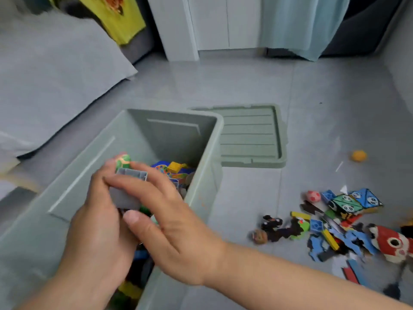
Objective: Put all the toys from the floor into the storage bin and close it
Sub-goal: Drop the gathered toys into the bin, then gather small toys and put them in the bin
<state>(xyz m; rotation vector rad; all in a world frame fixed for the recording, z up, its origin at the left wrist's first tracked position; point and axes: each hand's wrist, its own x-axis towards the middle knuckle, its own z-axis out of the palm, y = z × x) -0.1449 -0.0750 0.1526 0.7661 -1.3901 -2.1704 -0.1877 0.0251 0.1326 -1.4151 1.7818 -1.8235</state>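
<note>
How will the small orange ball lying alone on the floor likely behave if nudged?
The small orange ball looks round and sits on glossy grey floor tiles, so a nudge would probably send it rolling. It looks small, so likely light. Softness cannot be told.

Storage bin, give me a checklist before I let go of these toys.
1. The bin is open: ok, the lid lies on the floor beside it.
2. Hands above the bin: ok, left hand and right hand are both over it.
3. Load held: ok, grey block and green toy are gripped.
4. Room left: ok, toys inside sit well below the rim.
5. Floor cleared: not ok, toy pile and orange ball remain.
</note>
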